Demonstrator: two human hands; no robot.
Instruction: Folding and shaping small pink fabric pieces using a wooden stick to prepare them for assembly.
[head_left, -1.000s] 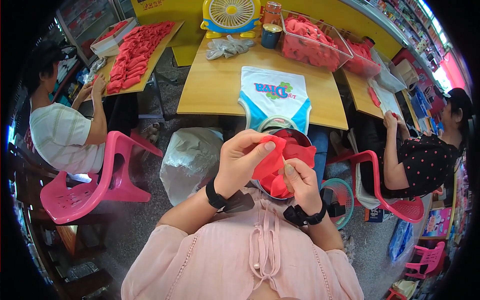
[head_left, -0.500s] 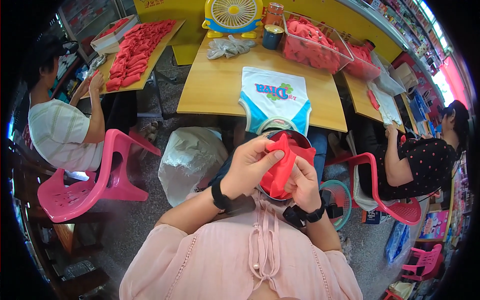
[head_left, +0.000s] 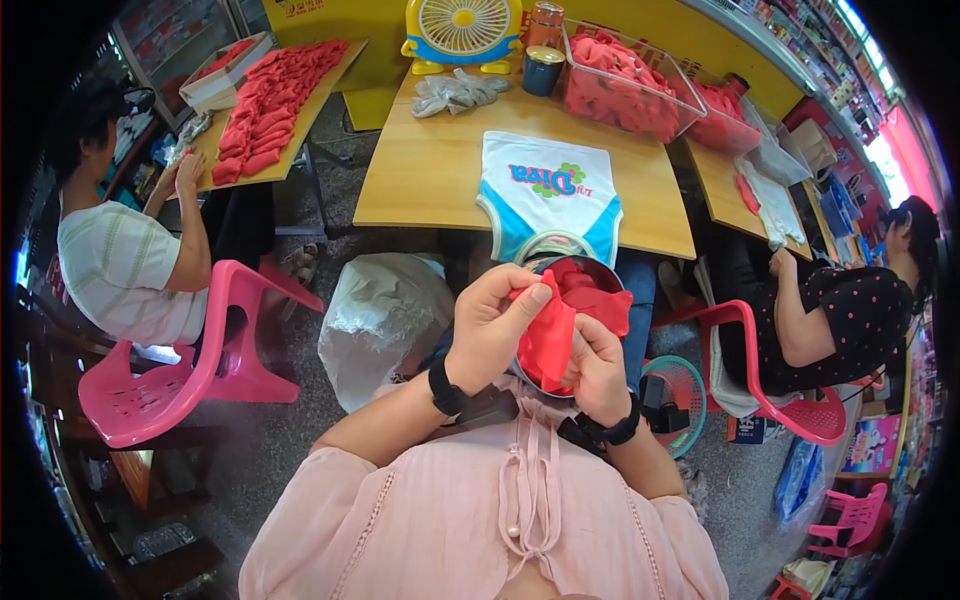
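A small piece of red cloth [head_left: 546, 340] is stretched between my two hands above my lap. My left hand [head_left: 498, 318] pinches its upper left edge between thumb and fingers. Lower down on its right side, my right hand [head_left: 597, 368] grips the same cloth with curled fingers. Directly beneath and behind lies a round container with a metal rim [head_left: 612, 276], holding more red cloth [head_left: 600, 302]. Just beyond it, a white and turquoise child's garment [head_left: 548, 190] with a printed front hangs over the table edge.
The wooden table [head_left: 420, 190] carries a yellow and blue fan [head_left: 465, 35], a grey cloth bundle [head_left: 458, 92], a dark tin [head_left: 542, 72] and a clear bin of red cloth [head_left: 625, 95]. A white sack [head_left: 385, 325] stands left. Co-workers sit on pink chairs [head_left: 215, 345] at both sides.
My left hand has shifted slightly left and my right hand slightly left and down. The red cloth between them has turned a little and hangs lower.
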